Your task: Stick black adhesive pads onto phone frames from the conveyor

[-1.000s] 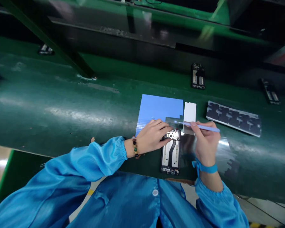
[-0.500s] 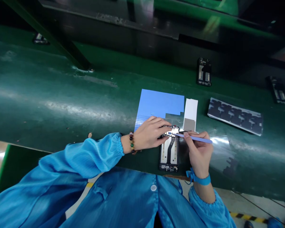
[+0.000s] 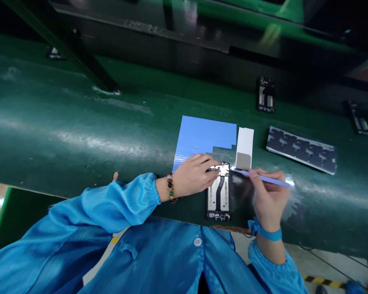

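Observation:
An opened phone (image 3: pixel 214 198) lies upright on the green bench in front of me, its board and a black flex strip exposed. My left hand (image 3: pixel 195 175) grips its upper left side, fingers and thumb bent over the bright board area and covering part of it. In my right hand (image 3: pixel 270 203) is a pair of lavender tweezers (image 3: pixel 268 179), pinched between thumb and fingers. The tweezers' tips point left, close to the phone's upper right edge; whether they hold anything is too small to tell.
Behind the phone lie a blue sheet (image 3: pixel 210 132) and a white strip (image 3: pixel 245 139) with a grey end. A stack of dark-patterned sheets (image 3: pixel 300 149) sits to the right. Other opened phones (image 3: pixel 266 96) lie farther back. A green post (image 3: pixel 88 63) rises at left.
My right hand has moved right with the tweezers, drawing their tips away from the board to the phone's edge. My left hand has stayed at the phone, its fingers shifted slightly.

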A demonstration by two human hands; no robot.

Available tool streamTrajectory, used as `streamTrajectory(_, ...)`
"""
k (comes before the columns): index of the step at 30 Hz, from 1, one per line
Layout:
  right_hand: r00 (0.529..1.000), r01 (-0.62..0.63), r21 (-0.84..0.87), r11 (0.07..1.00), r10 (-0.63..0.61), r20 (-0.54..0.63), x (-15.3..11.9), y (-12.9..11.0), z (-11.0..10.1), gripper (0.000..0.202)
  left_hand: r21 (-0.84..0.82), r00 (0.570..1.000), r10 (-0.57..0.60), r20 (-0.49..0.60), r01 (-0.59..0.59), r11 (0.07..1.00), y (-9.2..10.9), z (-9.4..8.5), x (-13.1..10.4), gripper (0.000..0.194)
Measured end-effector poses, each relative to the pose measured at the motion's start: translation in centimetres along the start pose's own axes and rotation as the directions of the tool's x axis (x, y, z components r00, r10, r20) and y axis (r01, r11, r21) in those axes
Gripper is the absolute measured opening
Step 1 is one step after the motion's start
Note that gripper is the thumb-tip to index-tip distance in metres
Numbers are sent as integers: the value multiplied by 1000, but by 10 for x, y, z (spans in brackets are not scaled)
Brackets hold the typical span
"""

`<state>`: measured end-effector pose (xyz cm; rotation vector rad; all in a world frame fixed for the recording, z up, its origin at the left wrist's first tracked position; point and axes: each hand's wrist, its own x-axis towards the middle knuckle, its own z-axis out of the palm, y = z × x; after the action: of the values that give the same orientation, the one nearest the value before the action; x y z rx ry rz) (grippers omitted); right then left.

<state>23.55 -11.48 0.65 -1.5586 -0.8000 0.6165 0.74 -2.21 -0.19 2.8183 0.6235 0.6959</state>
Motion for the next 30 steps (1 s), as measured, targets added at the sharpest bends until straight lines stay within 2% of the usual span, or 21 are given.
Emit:
streamTrajectory(3, 991, 40, 22, 999, -37, -128, 17, -6, -13, 41, 96, 999, 36, -3, -35, 995, 6, -1, -2, 14)
streamTrajectory(8, 992, 57, -25, 998, -59, -109, 49, -5, -23, 42, 169, 995, 98, -2, -97, 981, 8, -3, -3, 13)
streamTrajectory(11, 993, 57, -57, 997, -63, -98, 66, 5, -27, 42, 81, 991, 120, -56, -115, 990, 4, 1, 14, 19)
streamTrajectory(13, 995, 50, -38, 998, -53, -90, 73, 12, -30, 44, 25, 987, 157, -26, -156, 987, 0, 9, 35, 29)
streamTrajectory(16, 995, 42, -12, 999, -43, -94, 78, 20, -31, 46, 3, 973, 212, 94, -214, 977, -5, 24, 68, 37)
streamTrajectory(19, 995, 40, -38, 999, -43, -93, 77, 22, -29, 43, 6, 958, 214, 189, -219, 976, -9, 34, 87, 48)
streamTrajectory(26, 999, 20, -39, 999, -22, -50, 75, 21, -25, 43, -5, 952, 205, 228, -210, 978, -11, 35, 88, 47)
streamTrajectory(30, 998, -10, 50, 999, 13, -61, 77, 16, -29, 44, -46, 953, 214, 214, -209, 977, -13, 36, 88, 48)
